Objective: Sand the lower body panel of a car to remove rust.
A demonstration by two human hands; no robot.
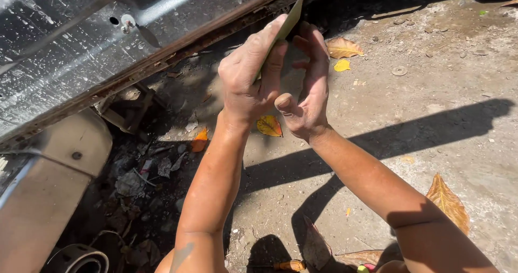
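Nearest to us are our own two bare forearms, rising from the bottom edge and meeting in the middle of the view. Our left hand [249,81] is closed around a thin, pale yellowish-green flat strip [290,20], fingers wrapped over its lower part so that the upper end sticks out and points up toward the rusty lower edge [162,57] of a wet silver car body panel [65,41]. The strip's tip sits just beside that rusted seam; we cannot tell whether it touches it. Our right hand [308,86] stands right against the left, its fingers curled loosely and half open, fingertips near the strip and the thumb bent back toward us; whether it actually pinches the strip we cannot tell.

Around the hands lies dusty concrete ground [431,89] with dry leaves: an orange-yellow leaf [268,125] just below the hands, a tan leaf [343,48] and a small yellow leaf [341,65] to the right of the fingers, and a larger brown leaf [448,203] beside our right forearm. A small round washer [399,71] lies farther right. To the lower left, a beige curved panel [48,181] rests on the ground beside a heap of dark debris [140,181].
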